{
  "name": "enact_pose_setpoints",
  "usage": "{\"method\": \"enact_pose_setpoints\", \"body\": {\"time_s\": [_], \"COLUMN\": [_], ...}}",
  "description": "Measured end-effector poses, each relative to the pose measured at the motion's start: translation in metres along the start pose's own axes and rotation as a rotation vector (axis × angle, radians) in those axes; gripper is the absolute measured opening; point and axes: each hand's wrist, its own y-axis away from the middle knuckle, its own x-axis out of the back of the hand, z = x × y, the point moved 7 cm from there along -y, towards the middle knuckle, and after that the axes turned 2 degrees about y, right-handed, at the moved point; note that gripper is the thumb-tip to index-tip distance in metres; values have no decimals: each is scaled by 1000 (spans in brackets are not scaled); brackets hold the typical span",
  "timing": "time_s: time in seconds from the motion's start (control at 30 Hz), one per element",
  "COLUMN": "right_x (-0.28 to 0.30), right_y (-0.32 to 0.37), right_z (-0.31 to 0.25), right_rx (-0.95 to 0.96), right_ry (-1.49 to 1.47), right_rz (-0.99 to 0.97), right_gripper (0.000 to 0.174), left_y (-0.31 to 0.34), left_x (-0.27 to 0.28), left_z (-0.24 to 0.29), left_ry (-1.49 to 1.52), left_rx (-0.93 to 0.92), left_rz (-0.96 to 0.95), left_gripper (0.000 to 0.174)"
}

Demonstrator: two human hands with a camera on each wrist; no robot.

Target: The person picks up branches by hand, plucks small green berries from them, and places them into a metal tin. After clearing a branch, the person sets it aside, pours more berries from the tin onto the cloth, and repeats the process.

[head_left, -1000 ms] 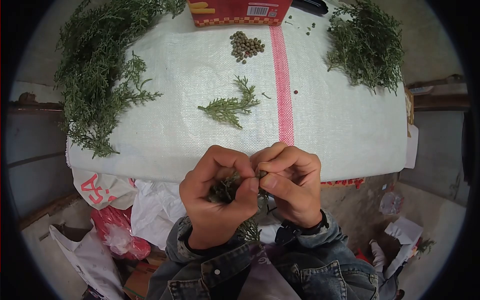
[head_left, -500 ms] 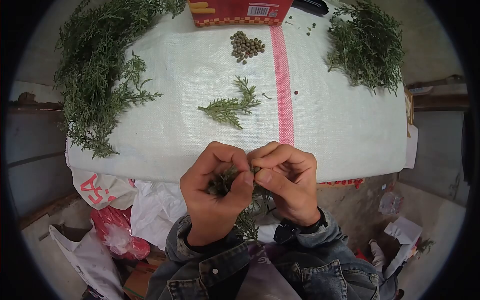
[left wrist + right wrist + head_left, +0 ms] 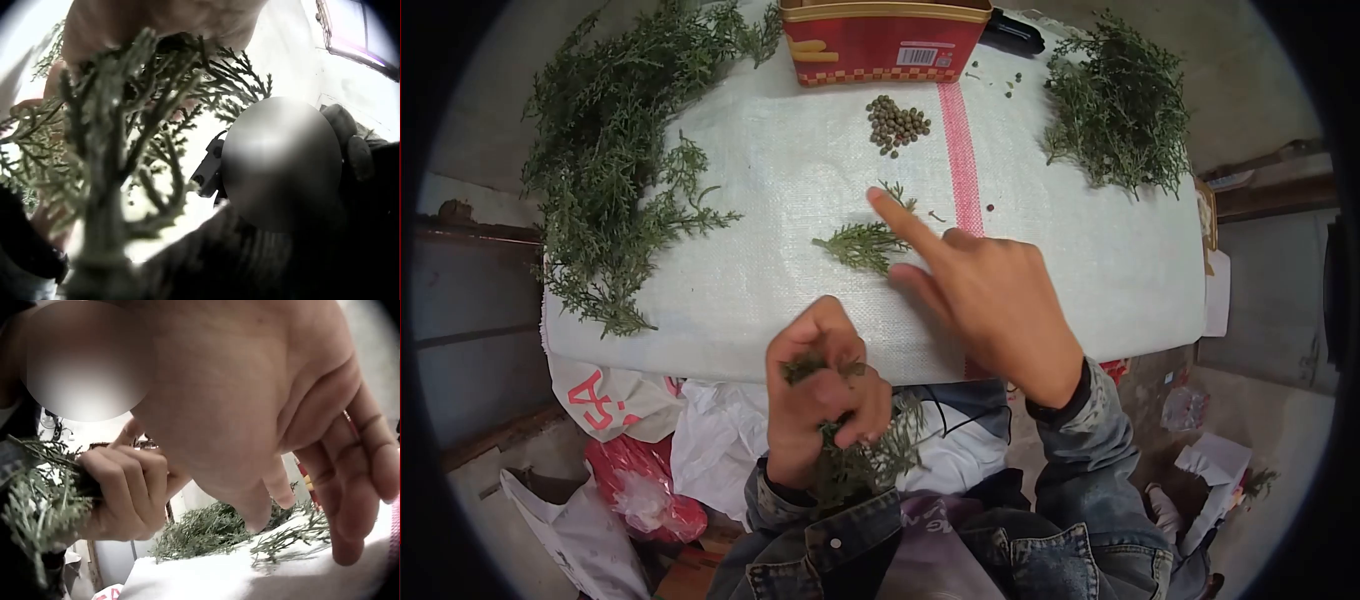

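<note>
My left hand (image 3: 825, 390) grips a leafy evergreen sprig (image 3: 840, 470) in front of the jacket. Its scaly green twigs fill much of the left wrist view, and the curled fingers hide part of the stem. My right hand (image 3: 1000, 300) reaches out over the sack-covered surface, index finger stretched forward and thumb apart. In the right wrist view its other fingers (image 3: 350, 506) hang loosely bent with nothing between them. Beneath the index finger lies a small loose sprig (image 3: 860, 246), partly covered by the hand. Farther off sits a little pile of round brownish-green berries (image 3: 895, 125).
A large heap of evergreen branches (image 3: 600, 190) lies at the left, a smaller bunch (image 3: 1118, 110) at the back right. A red box (image 3: 880, 45) stands behind the berries, with a black object (image 3: 1012, 33) beside it. One dark berry (image 3: 990, 208) lies right of the pink stripe (image 3: 962, 150).
My hands were together, fingertips meeting at the sprig. The right hand has let go and moved forward over the surface, its index finger extending. The left hand keeps the sprig, slightly lower.
</note>
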Motion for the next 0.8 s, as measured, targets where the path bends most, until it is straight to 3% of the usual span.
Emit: {"method": "enact_pose_setpoints", "body": {"time_s": [0.1, 0.2, 0.23, 0.33, 0.37, 0.47, 0.6, 0.8], "right_x": [-17, -15, -13, 10, 15, 32, 37, 36], "right_y": [-8, -10, -6, 11, 14, 34, 50, 55], "right_z": [-14, -16, -13, -8, -10, -7, -27, -31], "right_rx": [21, 155, 156, 141, 148, 25, 158, 324], "right_ry": [50, 88, 94, -54, -50, -300, -287, -223], "right_rz": [-54, 197, 196, 313, 312, 415, 507, 423], "right_gripper": [39, 27, 27, 14, 14, 14, 19, 24], "left_y": [9, 12, 12, 12, 9, 9, 3, 1], "left_x": [-4, -1, -1, 16, 13, 13, 9, 10], "left_z": [4, 14, 14, 28, 27, 16, -8, -6], "left_ry": [-142, -216, -210, 5, 11, -446, -458, -435], "left_rx": [84, 34, 33, -104, -111, 1, -44, -79], "left_rz": [-118, -57, -59, 176, 176, 396, 222, 293], "left_gripper": [18, 22, 22, 22, 22, 16, 28, 25]}}
